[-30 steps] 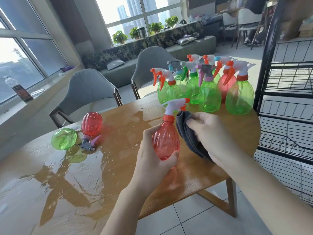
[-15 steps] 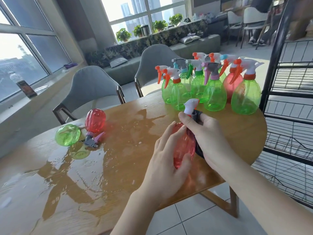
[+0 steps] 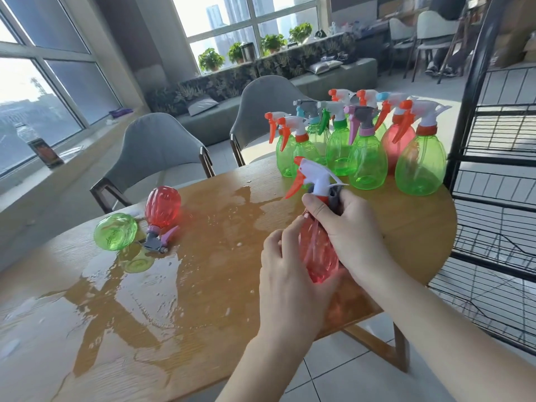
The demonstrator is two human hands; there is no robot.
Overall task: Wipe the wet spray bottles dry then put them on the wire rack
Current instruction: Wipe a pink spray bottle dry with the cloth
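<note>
Closest to me, my left hand (image 3: 285, 274) cups the lower body of the red spray bottle (image 3: 317, 250), fingers curled round its side. My right hand (image 3: 352, 230) wraps the bottle's neck and upper body, pinching a grey cloth (image 3: 335, 198) against it — only a dark fold shows between fingers and the white trigger head. The bottle is held above the near edge of the wooden table (image 3: 203, 300), tilted, nozzle pointing left. Water pools across the tabletop. Farther left lie a green bottle (image 3: 115, 231) and a red one (image 3: 161, 206), both on their sides. Beyond my hands stands a cluster of upright bottles (image 3: 365, 152) — mostly green. The black wire rack (image 3: 493, 169) stands just right of the table.
</note>
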